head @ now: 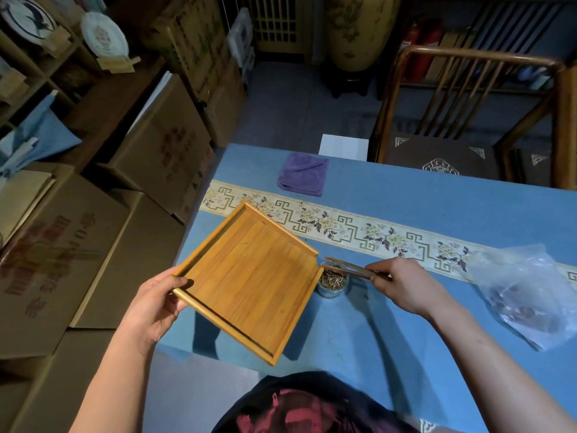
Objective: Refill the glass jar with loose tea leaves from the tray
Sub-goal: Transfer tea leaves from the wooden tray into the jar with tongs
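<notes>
Tipping the emptied tray [249,276], gripped by the left hand [156,307], over the jar [333,282]; right hand [406,285] is pinching tongs [349,267]; next, probably setting both down.

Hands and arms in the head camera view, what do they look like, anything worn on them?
Both hands, the left hand and the right hand, are bare: no gloves, rings, watch or bracelets show. Both forearms are uncovered with no sleeve in view. At the bottom edge, a dark garment with a red print shows.
</notes>
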